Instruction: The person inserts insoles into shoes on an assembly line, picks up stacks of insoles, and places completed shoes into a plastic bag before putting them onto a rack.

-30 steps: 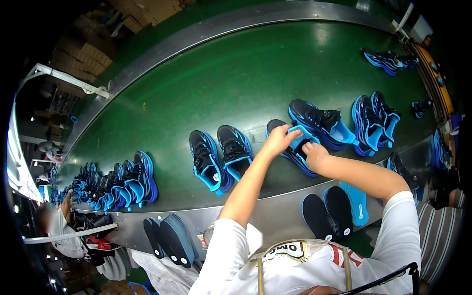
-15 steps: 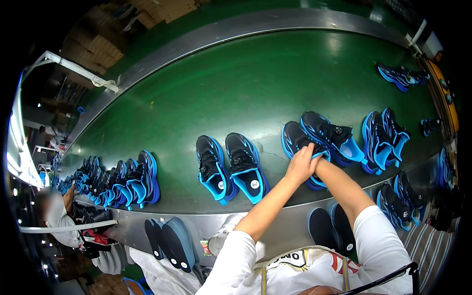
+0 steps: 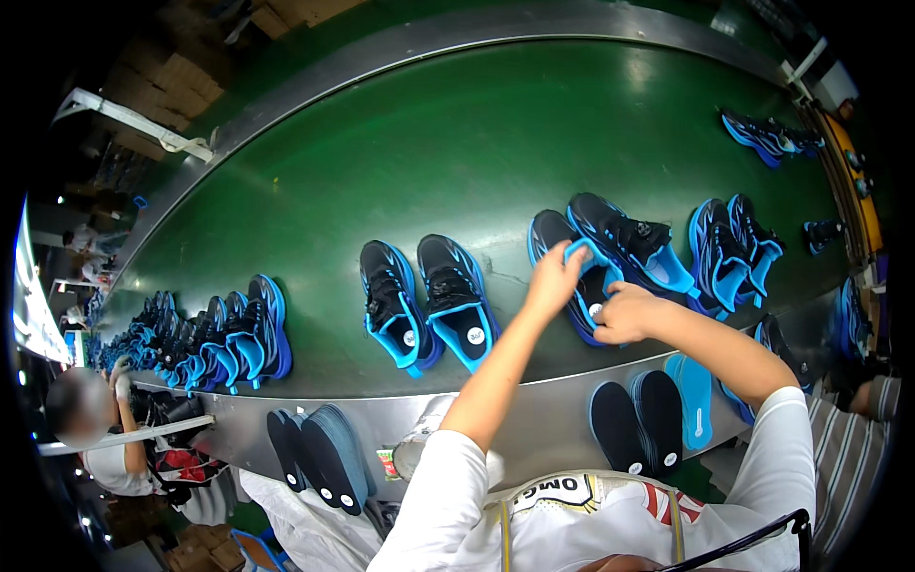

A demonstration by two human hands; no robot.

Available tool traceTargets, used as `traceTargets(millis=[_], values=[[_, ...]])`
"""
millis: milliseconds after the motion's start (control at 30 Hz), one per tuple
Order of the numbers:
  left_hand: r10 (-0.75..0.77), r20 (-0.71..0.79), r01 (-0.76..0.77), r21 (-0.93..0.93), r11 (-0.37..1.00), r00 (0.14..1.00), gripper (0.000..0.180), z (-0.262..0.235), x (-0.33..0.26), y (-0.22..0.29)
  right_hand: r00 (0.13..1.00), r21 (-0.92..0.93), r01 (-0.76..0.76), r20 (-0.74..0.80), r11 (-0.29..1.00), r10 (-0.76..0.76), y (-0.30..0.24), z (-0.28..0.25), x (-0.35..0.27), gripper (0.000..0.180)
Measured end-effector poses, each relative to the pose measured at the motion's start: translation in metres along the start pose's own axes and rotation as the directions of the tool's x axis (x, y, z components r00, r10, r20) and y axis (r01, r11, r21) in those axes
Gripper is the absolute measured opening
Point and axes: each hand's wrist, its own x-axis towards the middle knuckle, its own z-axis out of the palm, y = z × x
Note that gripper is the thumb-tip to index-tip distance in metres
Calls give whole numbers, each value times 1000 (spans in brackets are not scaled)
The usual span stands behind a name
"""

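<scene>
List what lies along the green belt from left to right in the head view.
Packed row of black and blue shoes → separate pair of black and blue shoes → left hand → right hand, both at another black and blue shoe → upright pair → far pair.

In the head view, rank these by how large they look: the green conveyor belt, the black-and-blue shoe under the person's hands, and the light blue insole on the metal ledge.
1. Green conveyor belt, by far the largest.
2. Black-and-blue shoe under the left hand and right hand.
3. Light blue insole, though it looks close to the shoe in size and the fisheye bends things, so this order is unsure.
</scene>
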Motion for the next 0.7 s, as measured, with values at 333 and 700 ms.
traceTargets(millis=[333, 700], values=[[483, 354, -596, 549, 586, 801, 30, -17, 13, 46, 541, 147, -8, -831, 989, 128, -20, 40, -30, 26], [735, 289, -678, 671, 301, 613, 22, -46, -36, 42, 279, 354, 190, -914, 916, 295, -62, 122, -38, 19]])
